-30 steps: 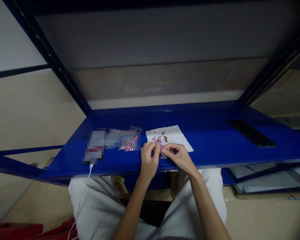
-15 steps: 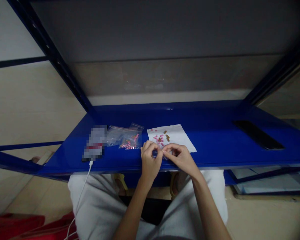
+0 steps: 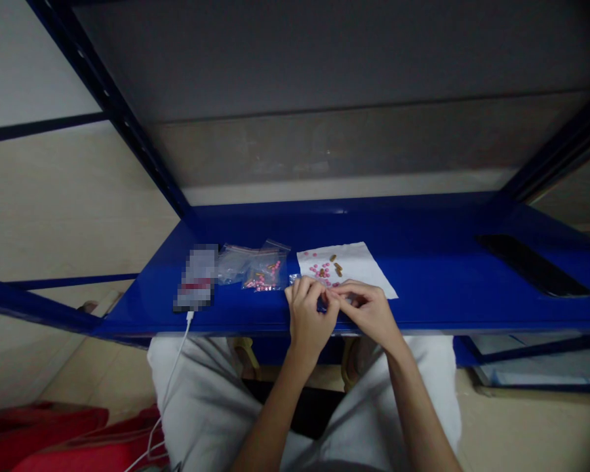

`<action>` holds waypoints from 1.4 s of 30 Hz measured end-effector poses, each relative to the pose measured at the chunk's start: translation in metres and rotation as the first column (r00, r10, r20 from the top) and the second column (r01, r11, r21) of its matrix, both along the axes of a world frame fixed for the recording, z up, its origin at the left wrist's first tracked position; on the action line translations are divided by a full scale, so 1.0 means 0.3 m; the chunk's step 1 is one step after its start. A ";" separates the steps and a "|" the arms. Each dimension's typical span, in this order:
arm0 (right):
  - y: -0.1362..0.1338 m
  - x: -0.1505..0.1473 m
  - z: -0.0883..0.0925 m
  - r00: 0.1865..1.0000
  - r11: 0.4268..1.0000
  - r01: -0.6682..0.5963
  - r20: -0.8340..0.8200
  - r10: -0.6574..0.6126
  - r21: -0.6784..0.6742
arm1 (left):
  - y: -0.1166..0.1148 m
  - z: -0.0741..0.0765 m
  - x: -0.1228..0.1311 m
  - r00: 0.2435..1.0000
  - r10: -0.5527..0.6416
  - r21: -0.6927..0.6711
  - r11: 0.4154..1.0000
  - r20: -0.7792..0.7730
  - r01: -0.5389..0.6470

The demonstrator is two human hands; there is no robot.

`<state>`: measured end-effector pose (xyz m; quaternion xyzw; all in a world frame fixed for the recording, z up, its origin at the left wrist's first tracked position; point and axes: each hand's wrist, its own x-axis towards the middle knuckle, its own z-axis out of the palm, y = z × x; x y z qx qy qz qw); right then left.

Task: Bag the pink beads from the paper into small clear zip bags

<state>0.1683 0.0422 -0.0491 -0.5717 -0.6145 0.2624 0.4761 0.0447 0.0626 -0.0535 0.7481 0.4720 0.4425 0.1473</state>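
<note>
Over the front edge of a sheet of white paper, my left hand and my right hand meet with fingers pinched. Between them is a small clear plastic bag, mostly covered by the fingers; one clear edge pokes out beyond my left hand. Pink round tablets and several brown capsules lie loose on the paper, just past my fingertips. To the left rests a filled zip bag with pink tablets and brownish capsules inside, overlapping other clear zip bags that look flat.
A phone with a white charging cable lies at the left of the blue shelf. Another dark phone-like slab lies at the right. Blue uprights frame the shelf, and red cloth is on the floor.
The whole view has shifted slightly, moving things rightward. My left hand has come closer to my right, and a clear plastic edge now shows beside it.
</note>
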 end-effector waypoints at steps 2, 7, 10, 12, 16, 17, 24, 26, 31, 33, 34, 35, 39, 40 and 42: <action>0.000 0.001 -0.004 1.000 1.000 0.022 0.014 -0.022 0.005 | -0.003 0.001 0.006 0.998 0.048 0.019 0.999 -0.027 -0.047; -0.002 0.005 -0.011 1.000 0.999 0.024 0.008 -0.024 0.030 | -0.008 0.004 0.010 0.992 0.089 0.048 0.995 -0.091 -0.085; -0.002 0.003 -0.007 0.999 0.997 0.040 0.009 -0.040 0.060 | -0.014 -0.006 0.011 0.986 0.073 0.090 0.994 -0.151 -0.060; -0.003 -0.003 -0.001 0.998 0.995 0.049 0.021 -0.051 0.086 | -0.018 -0.016 0.007 0.982 0.063 0.109 0.993 -0.176 -0.044; -0.011 -0.024 0.004 0.996 0.986 0.078 0.039 -0.084 0.144 | -0.023 -0.019 -0.016 0.979 0.058 0.108 0.993 -0.197 -0.037; -0.015 -0.031 0.002 0.995 0.985 0.089 0.032 -0.095 0.151 | -0.025 -0.013 -0.023 0.976 0.066 0.110 0.993 -0.206 -0.044; -0.074 -0.075 0.014 0.989 0.982 0.141 -0.052 -0.136 0.122 | -0.069 0.066 -0.069 0.961 0.108 0.164 0.984 -0.256 -0.067; -0.096 -0.084 0.036 0.992 0.983 0.127 -0.034 -0.124 0.129 | -0.086 0.087 -0.081 0.958 0.120 0.204 0.977 -0.259 -0.068; -0.139 -0.098 0.088 0.978 0.962 0.208 -0.010 -0.210 0.176 | -0.130 0.115 -0.112 0.945 0.163 0.281 0.956 -0.283 -0.081; -0.152 -0.099 0.106 0.963 0.948 0.267 -0.010 -0.269 0.174 | -0.148 0.124 -0.122 0.937 0.160 0.299 0.952 -0.310 -0.064; -0.159 -0.100 0.115 0.961 0.949 0.274 -0.010 -0.276 0.156 | -0.156 0.132 -0.126 0.936 0.154 0.302 0.952 -0.317 -0.054; -0.166 -0.100 0.125 0.966 0.958 0.259 -0.009 -0.260 0.126 | -0.164 0.141 -0.130 0.938 0.145 0.298 0.954 -0.315 -0.048; -0.188 -0.109 0.160 0.995 0.995 0.097 -0.020 -0.097 0.011 | -0.182 0.195 -0.142 0.957 0.109 0.228 0.973 -0.270 -0.046; -0.190 -0.112 0.165 0.998 0.998 0.064 -0.021 -0.064 0.005 | -0.186 0.207 -0.144 0.960 0.094 0.206 0.978 -0.265 -0.039; -0.191 -0.118 0.168 1.000 1.000 0.028 -0.008 -0.028 0.005 | -0.192 0.224 -0.148 0.959 0.054 0.168 0.986 -0.280 -0.006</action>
